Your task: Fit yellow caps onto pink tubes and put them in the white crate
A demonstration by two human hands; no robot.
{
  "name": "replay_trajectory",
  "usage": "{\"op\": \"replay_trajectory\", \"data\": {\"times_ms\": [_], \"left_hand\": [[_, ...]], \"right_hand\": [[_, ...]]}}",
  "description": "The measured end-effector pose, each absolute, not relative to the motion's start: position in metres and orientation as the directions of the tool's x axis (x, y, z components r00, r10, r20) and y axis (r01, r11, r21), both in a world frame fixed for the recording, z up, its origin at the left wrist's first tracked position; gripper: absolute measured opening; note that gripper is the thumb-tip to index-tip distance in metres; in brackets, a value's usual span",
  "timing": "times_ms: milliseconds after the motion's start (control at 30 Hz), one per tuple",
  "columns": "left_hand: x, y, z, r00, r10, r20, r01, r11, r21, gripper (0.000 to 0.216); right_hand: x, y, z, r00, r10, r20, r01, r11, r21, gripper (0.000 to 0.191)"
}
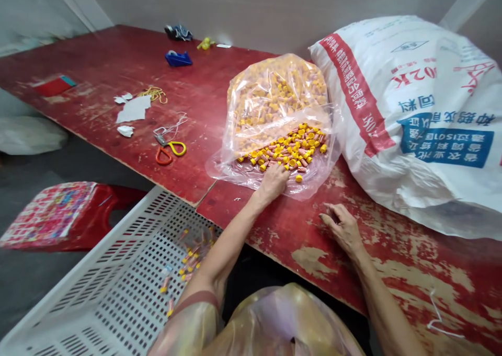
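My left hand (273,181) is at the mouth of a clear plastic bag (261,97), its fingers bent down against the front of a heap of small yellow-capped striped pieces (292,149). Its fingertips are partly hidden, so what they grip cannot be made out. One loose yellow cap (298,178) lies on the plastic just right of those fingers. Over the bare red tabletop (274,228), my right hand (345,230) is half curled, thumb and forefinger apart, with nothing visible in it. It is to the right of the bag and apart from it.
A bulging white woven sack (423,110) takes up the right side. Scissors (171,151), paper scraps (134,109) and a blue tape dispenser (178,58) lie to the left. Below the table edge, a white slotted crate (129,251) holds several capped pieces; beyond is a red stool (84,230).
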State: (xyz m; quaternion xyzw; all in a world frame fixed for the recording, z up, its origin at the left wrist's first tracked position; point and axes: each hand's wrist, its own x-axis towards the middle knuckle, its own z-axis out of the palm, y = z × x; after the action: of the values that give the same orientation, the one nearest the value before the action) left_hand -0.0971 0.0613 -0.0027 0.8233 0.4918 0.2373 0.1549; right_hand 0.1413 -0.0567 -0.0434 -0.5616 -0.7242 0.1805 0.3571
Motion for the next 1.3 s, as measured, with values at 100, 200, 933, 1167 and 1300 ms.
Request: {"op": "replay_trajectory", "data": {"times_ms": [100, 200, 933, 1167, 1300], "left_hand": [[-0.081, 0.035, 0.002, 0.171, 0.967, 0.187, 0.280, -0.229, 0.932, 0.020], [-0.059, 0.001, 0.001, 0.110, 0.993, -0.048, -0.238, 0.073, 0.968, 0.032], [-0.044, -0.063, -0.001, 0.256, 0.842, -0.476, -0.281, 0.536, 0.796, 0.074], [-0.075, -0.073, 0.000, 0.185, 0.915, -0.358, 0.084, 0.349, 0.934, 0.061], [-0.116, -0.091, 0.010, 0.262, 0.911, -0.319, 0.071, 0.312, 0.948, 0.035]], "right_hand": [[0.134, -0.060, -0.041, -0.117, 0.940, 0.322, 0.669, 0.314, -0.673, 0.039], [0.126, -0.063, -0.037, -0.161, 0.932, 0.326, 0.713, 0.338, -0.615, 0.040], [0.088, -0.105, -0.007, -0.631, 0.749, 0.202, 0.460, 0.571, -0.680, 0.035], [0.067, -0.101, -0.001, -0.588, 0.738, 0.331, 0.678, 0.673, -0.295, 0.038], [0.088, -0.091, 0.009, -0.533, 0.771, 0.349, 0.696, 0.634, -0.338, 0.034]]}}
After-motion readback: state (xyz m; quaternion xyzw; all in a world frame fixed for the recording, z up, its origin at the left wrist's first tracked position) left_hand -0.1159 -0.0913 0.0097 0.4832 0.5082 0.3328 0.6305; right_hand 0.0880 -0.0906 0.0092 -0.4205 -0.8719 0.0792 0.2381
